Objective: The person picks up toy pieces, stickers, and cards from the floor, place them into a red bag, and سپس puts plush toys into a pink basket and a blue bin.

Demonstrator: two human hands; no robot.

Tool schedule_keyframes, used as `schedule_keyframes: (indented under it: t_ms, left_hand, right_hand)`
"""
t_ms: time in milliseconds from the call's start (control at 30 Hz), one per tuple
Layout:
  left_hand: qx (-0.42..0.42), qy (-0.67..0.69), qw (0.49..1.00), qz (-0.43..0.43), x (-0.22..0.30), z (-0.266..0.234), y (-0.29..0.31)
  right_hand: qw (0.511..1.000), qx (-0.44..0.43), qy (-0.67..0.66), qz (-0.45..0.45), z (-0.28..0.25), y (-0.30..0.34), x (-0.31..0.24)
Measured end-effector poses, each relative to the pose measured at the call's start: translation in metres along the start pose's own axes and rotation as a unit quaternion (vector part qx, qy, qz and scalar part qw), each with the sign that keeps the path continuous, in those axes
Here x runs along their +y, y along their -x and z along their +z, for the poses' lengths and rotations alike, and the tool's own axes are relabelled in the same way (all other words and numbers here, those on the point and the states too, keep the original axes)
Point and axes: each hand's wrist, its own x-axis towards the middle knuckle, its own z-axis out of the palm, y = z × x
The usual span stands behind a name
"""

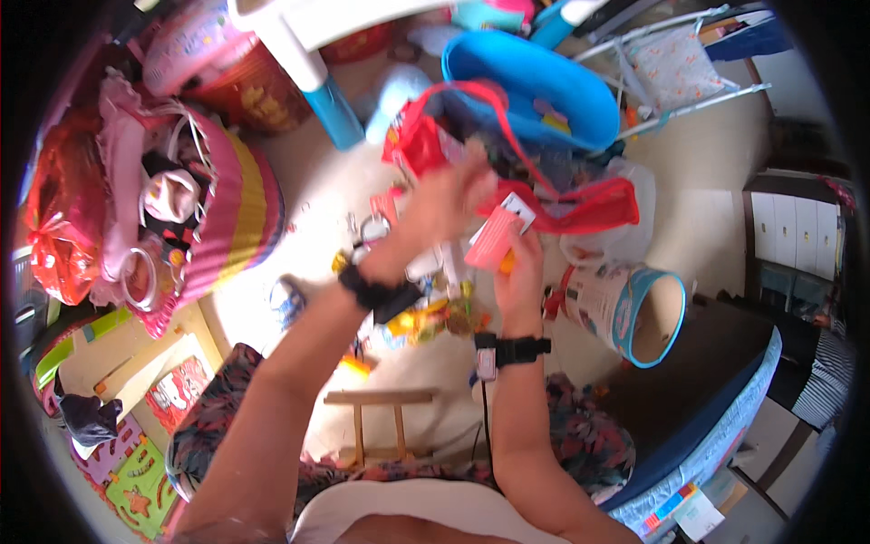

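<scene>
Your right hand point(520, 288) pinches a flat, rectangular pink-and-white item point(490, 245) between its fingers, near the clear, red-trimmed plastic bag point(596, 207); your left hand point(439, 205) blurs nearby, can't tell its fingers' state.

Left forearm point(283, 390) slants inward from the lower left; left hand point(442, 201) reaches farther out, motion-blurred, finger pose unclear. Right forearm point(519, 417) rises more steeply from the lower right; right hand point(519, 279) sits nearby, slightly closer in, thumb and fingers pinching.
</scene>
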Motion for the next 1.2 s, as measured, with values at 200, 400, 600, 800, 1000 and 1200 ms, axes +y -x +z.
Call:
schedule_keyframes:
  t_ms: [200,400,600,800,1000,1200]
  left_hand:
    - [0.049,-0.252,0.961,0.099,-0.003,0.001,0.020]
    - [0.199,-0.185,0.940,0.204,0.048,-0.026,0.003]
    - [0.170,-0.190,0.930,0.267,0.106,-0.042,0.005]
    - [0.107,0.301,0.947,-0.034,0.126,-0.082,0.021]
    - [0.106,0.439,0.886,-0.102,0.131,-0.109,0.056]
    - [0.159,0.496,0.852,-0.045,0.131,-0.156,0.080]
  right_hand:
    - [0.999,0.031,-0.006,0.038,0.010,-0.003,-0.002]
    - [0.943,-0.046,-0.313,0.104,0.064,-0.032,-0.065]
    - [0.956,-0.139,-0.250,0.069,0.136,-0.036,-0.085]
    - [0.965,-0.143,0.174,-0.133,0.149,-0.010,-0.087]
    - [0.963,-0.186,0.152,-0.119,0.160,0.021,-0.084]
    - [0.975,-0.218,-0.040,-0.030,0.146,0.053,-0.076]
